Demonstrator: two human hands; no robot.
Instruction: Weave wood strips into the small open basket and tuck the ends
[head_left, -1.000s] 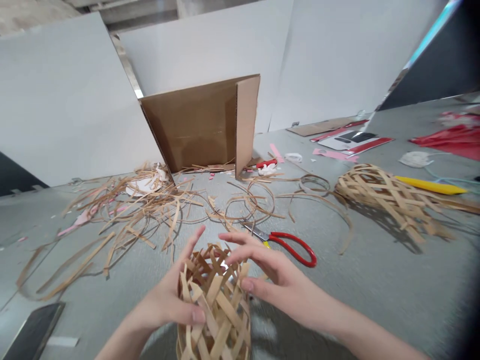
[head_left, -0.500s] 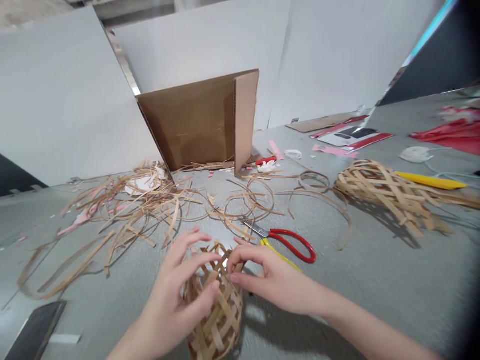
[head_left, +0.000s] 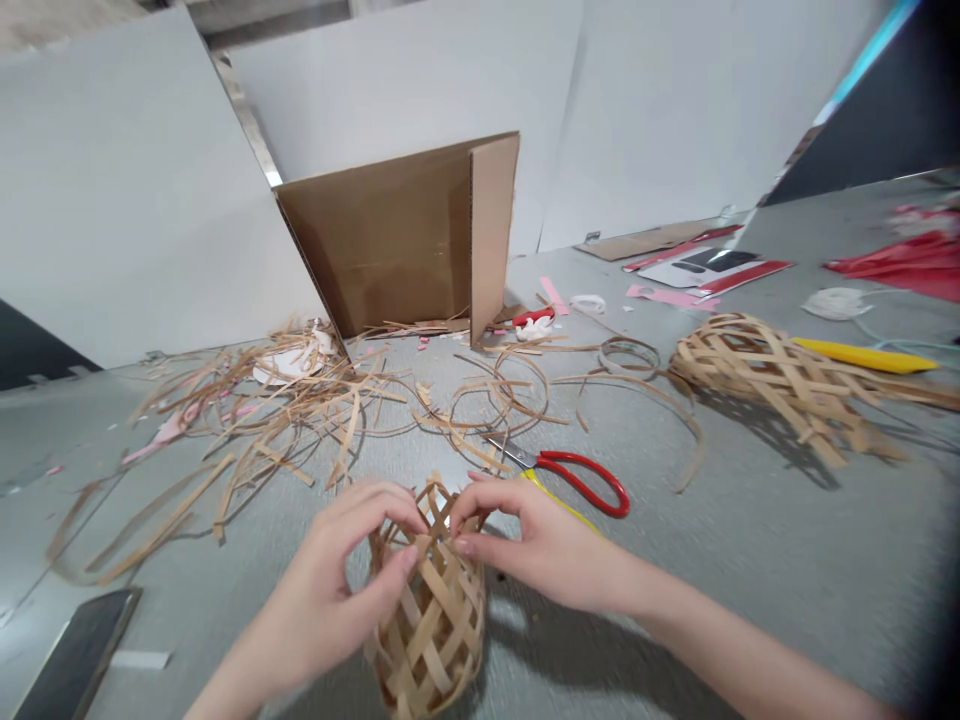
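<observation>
L hand [head_left: 334, 585] and R hand [head_left: 544, 540] are now closing from wide apart to nearly together, both pinching top strips of woven bamboo basket [head_left: 429, 620], which is sitting lower, at front of grey floor [head_left: 712, 590], near red-handled scissors [head_left: 581, 482].

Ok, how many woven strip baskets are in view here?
2: one woven basket held between the left hand and right hand, and a second basket lying on its side to the right.

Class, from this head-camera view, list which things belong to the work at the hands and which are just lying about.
At work: pale woven strip basket, left hand, right hand.
Lying about: red-handled steel scissors, second woven strip basket, loose tan strips, folded brown cardboard sheet.
</observation>
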